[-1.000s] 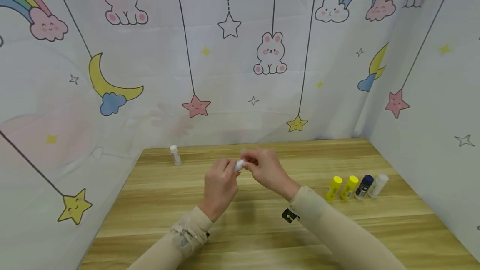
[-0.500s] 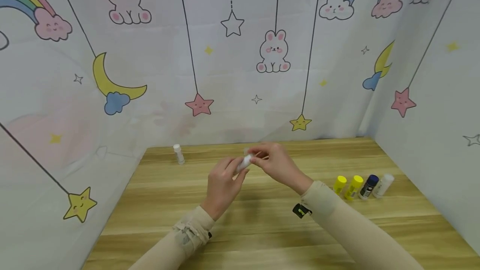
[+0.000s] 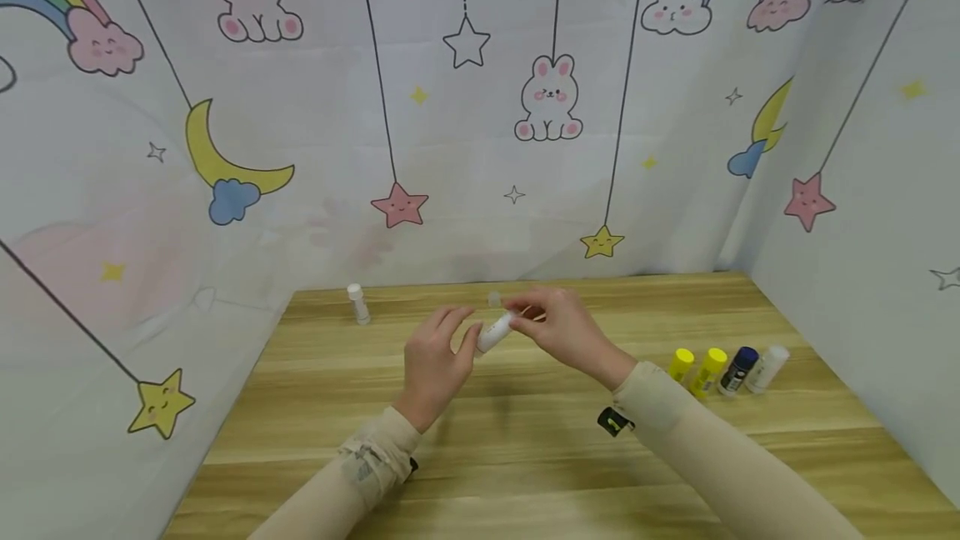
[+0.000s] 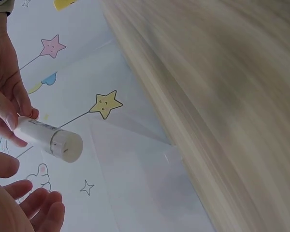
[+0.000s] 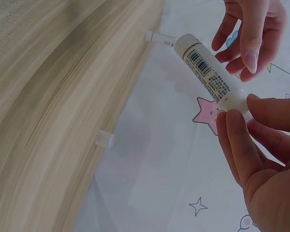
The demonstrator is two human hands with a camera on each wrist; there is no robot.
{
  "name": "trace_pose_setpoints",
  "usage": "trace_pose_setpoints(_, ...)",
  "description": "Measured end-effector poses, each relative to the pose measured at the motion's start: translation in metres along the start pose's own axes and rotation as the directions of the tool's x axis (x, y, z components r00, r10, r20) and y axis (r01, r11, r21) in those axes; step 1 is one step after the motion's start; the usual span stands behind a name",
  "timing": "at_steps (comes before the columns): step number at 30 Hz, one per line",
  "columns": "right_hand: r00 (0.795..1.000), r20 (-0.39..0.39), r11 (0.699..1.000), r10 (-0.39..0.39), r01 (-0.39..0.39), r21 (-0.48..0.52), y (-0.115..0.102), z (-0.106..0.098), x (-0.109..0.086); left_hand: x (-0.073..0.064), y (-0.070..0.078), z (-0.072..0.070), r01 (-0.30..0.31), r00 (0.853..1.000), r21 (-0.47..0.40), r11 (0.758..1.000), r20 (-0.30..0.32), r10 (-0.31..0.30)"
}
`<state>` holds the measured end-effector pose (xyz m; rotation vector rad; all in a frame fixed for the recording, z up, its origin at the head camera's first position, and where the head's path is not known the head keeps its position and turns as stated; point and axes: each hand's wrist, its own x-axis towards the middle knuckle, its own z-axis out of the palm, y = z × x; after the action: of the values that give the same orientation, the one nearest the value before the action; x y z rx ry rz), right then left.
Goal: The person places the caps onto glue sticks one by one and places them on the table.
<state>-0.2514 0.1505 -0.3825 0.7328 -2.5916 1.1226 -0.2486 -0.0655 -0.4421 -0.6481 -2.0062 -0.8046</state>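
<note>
Above the middle of the table, a white glue stick [image 3: 496, 333] hangs tilted, its printed label and barcode showing in the right wrist view. My right hand [image 3: 558, 323] pinches its upper end between thumb and fingertips. Beside the lower end is my left hand [image 3: 435, 365], fingers parted and apart from the tube in the left wrist view. A small whitish cap [image 3: 494, 298] stands on the table behind the hands; it also shows near the table edge in the right wrist view.
Another slim white glue stick [image 3: 358, 304] stands at the back left. On the right is a row: two yellow glue sticks [image 3: 708, 373], a dark blue-capped one [image 3: 739, 371] and a white one [image 3: 768, 370]. A patterned cloth [image 3: 465, 140] borders the wooden table.
My left hand has released the glue stick and drawn slightly left, its fingers spreading. My right hand has shifted a little right, keeping its pinch on the tube. The small cap is now more visible.
</note>
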Motion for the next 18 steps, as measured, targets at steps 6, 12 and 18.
trace_pose_setpoints(6, 1.0, 0.009, 1.0, -0.018, 0.018, -0.019, 0.004, -0.001, -0.005, 0.001, 0.0, 0.0, 0.002, 1.0, 0.004, 1.0, -0.007, -0.002)
trace_pose_setpoints(12, 0.999, 0.014, 0.998, -0.035, 0.035, -0.055, 0.01, -0.003, -0.01, 0.002, -0.005, 0.002, 0.036, 0.999, -0.011, 0.999, -0.016, -0.037)
trace_pose_setpoints(18, 0.997, 0.05, 0.991, -0.054, 0.06, -0.123, 0.014, -0.006, -0.015, 0.003, -0.013, 0.001, 0.092, 0.995, -0.014, 0.996, -0.02, -0.093)
